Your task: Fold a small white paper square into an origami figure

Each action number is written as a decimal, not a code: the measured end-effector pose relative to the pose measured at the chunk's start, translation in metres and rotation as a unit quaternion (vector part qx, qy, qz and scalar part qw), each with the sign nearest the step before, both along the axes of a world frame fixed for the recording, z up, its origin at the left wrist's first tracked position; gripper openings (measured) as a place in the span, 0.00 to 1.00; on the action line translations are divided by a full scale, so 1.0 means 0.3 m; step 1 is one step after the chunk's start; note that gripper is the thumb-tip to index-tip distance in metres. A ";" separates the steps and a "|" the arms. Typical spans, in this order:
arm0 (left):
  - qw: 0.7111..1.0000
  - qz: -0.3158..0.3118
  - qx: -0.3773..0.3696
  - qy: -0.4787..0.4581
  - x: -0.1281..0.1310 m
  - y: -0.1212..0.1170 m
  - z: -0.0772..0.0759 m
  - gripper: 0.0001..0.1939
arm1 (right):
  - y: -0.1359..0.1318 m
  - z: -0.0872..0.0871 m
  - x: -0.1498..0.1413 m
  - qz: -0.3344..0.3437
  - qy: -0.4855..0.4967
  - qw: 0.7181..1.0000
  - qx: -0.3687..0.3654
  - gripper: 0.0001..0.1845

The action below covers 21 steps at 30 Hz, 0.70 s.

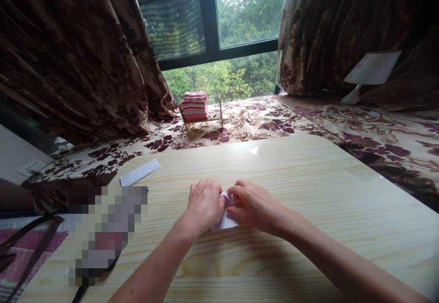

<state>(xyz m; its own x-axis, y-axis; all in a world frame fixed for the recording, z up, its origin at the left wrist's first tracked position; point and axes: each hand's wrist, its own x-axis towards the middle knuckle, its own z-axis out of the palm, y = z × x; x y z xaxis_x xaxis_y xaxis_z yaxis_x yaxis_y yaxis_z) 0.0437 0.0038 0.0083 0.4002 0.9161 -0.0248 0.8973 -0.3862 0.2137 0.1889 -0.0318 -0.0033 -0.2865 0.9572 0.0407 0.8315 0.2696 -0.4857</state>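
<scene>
A small white piece of paper (pixel 225 220) lies on the light wooden table (pixel 308 193), mostly covered by both hands. My left hand (pixel 204 203) presses down on its left part with curled fingers. My right hand (pixel 252 204) pinches its upper right edge with closed fingers. The two hands touch over the paper near the table's middle.
A white paper strip (pixel 140 172) lies at the table's far left edge. A blurred patch (pixel 103 232) covers something at the near left. Behind the table, a small wooden rack (pixel 202 117) holds folded red striped cloths (pixel 195 105) on a flowered surface. A white lamp (pixel 372 72) stands far right.
</scene>
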 end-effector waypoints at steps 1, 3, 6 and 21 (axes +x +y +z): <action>1.000 -0.002 0.004 0.003 0.002 -0.004 0.001 0.08 | -0.001 0.002 -0.001 -0.002 -0.002 1.000 0.000 0.05; 1.000 -0.004 0.015 0.011 0.007 -0.014 0.006 0.07 | -0.003 0.005 -0.001 -0.003 -0.003 1.000 0.001 0.05; 1.000 -0.007 0.020 0.008 0.013 -0.026 0.020 0.06 | -0.005 0.002 0.001 -0.001 -0.001 1.000 0.012 0.05; 0.880 0.054 -0.122 -0.455 -0.020 -0.033 -0.019 0.02 | -0.003 -0.014 0.002 -0.041 0.112 0.992 0.030 0.05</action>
<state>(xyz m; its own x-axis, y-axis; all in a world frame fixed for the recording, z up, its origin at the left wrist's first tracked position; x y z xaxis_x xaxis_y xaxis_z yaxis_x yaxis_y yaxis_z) 0.0376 -0.0060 0.0025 0.2674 0.9618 0.0590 0.3400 -0.1515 0.9281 0.1894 -0.0326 -0.0077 -0.1860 0.9707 0.1518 0.7240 0.2399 -0.6467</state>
